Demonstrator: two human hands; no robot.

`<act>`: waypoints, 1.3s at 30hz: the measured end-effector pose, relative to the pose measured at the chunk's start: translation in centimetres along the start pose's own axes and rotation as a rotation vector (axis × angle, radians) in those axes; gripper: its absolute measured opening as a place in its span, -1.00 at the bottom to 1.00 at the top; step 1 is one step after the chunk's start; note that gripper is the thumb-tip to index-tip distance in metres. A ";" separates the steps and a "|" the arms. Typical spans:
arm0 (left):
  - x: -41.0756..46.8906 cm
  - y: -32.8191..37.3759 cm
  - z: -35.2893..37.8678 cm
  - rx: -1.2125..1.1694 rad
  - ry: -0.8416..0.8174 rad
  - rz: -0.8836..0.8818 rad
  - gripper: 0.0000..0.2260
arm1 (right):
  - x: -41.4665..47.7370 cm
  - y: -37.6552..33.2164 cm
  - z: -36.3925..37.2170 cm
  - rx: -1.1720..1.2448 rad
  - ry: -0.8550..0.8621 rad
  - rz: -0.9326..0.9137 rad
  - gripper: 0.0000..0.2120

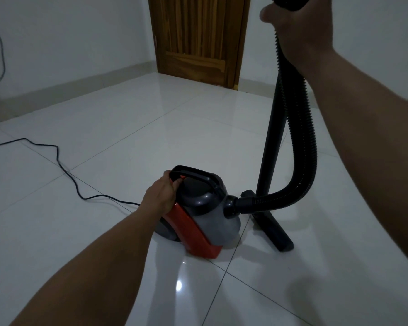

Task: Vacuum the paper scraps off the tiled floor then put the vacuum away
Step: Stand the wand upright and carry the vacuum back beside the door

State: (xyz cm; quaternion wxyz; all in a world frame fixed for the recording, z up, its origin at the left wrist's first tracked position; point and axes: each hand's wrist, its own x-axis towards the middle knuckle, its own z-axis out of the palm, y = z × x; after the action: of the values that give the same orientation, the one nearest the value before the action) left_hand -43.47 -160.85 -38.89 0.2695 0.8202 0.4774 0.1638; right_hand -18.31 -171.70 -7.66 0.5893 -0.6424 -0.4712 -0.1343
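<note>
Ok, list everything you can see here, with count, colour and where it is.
tiled floor: one, white, underfoot
vacuum body: one, red and grey, floor centre
carry handle: one, black, atop the body
hose: one, black, arching up from body's front
wand: one, black, upright right of body
floor head: one, black, at wand's foot
power cord: one, black, trailing left across floor
door: one, brown, far wall
left hand: one, gripping carry handle
right hand: one, gripping hose's top

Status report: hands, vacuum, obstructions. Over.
Left hand grips carry handle; right hand grips wand top. Vacuum on tiled floor. Power cord trails across floor at left; no scraps seen.
</note>
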 end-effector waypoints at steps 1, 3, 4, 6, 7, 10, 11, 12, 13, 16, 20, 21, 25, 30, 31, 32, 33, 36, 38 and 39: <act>0.0 0.1 -0.1 -0.004 0.008 -0.008 -0.60 | -0.1 -0.2 0.1 0.003 -0.002 0.003 -0.48; -0.2 0.2 -0.1 -0.004 0.022 -0.022 -0.57 | -0.4 -0.7 0.1 0.003 -0.009 0.010 -0.43; -0.2 0.2 -0.1 -0.006 0.028 -0.019 -0.56 | -0.5 -0.7 0.1 0.008 -0.004 0.008 -0.42; -0.3 0.2 -0.2 -0.014 0.029 0.010 -0.57 | -0.5 -0.5 0.1 0.019 0.007 0.001 -0.36; -0.2 0.2 -0.3 -0.010 0.029 0.026 -0.57 | -0.4 -0.4 0.2 0.021 0.006 0.001 -0.34; -0.3 0.1 -0.2 0.013 0.046 0.033 -0.60 | -0.5 -0.3 0.4 0.025 0.008 0.009 -0.32; -0.5 0.3 -0.3 0.011 0.059 0.028 -0.61 | -0.5 -0.3 0.4 0.031 0.007 0.006 -0.32; -0.6 0.5 -0.3 0.001 0.078 0.030 -0.64 | -0.6 -0.3 0.4 0.039 0.005 0.006 -0.31; -0.8 0.7 -0.5 -0.013 0.100 0.051 -0.67 | -0.6 -0.3 0.4 0.043 0.005 0.006 -0.30; -0.8 1.7 -0.9 -0.019 0.149 0.176 -0.69 | -0.7 -0.5 0.3 0.060 -0.005 0.003 -0.24; -0.9 4.0 -1.4 0.029 0.148 0.262 -0.65 | -0.5 -0.6 -0.3 0.090 -0.022 0.036 -0.25; -1.0 4.6 -1.5 0.064 0.142 0.296 -0.66 | -0.4 -0.5 -0.4 0.084 -0.021 0.039 -0.25; -1.1 6.0 -1.5 0.365 0.089 0.433 -0.68 | -0.3 -0.3 -0.8 0.083 -0.032 0.062 -0.30; 0.5 6.8 -2.2 0.568 0.010 0.495 -0.73 | 0.1 0.1 -1.6 0.114 -0.086 0.123 -0.27; 0.9 6.9 -2.4 0.587 -0.023 0.489 -0.73 | 0.1 0.2 -1.7 0.120 -0.094 0.132 -0.26; 1.2 7.1 -2.5 0.601 -0.053 0.477 -0.74 | 0.2 0.3 -1.8 0.129 -0.098 0.138 -0.25; 1.5 7.3 -2.6 0.614 -0.072 0.469 -0.76 | 0.2 0.4 -1.9 0.139 -0.101 0.146 -0.24; 1.9 7.5 -2.4 0.650 -0.081 0.480 -0.79 | 0.3 0.7 -2.2 0.154 -0.115 0.164 -0.22; 2.1 7.3 -2.5 0.627 -0.102 0.465 -0.81 | 0.3 0.8 -2.4 0.171 -0.123 0.170 -0.19; 2.3 7.2 -2.5 0.599 -0.117 0.452 -0.85 | 0.3 0.9 -2.6 0.178 -0.131 0.173 -0.18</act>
State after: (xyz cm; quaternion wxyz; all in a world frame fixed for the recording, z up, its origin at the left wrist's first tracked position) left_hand -38.68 -161.01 -32.52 0.0016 0.9552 0.2948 0.0255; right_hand -16.48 -173.77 -7.35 0.6211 -0.6333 -0.4618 0.0015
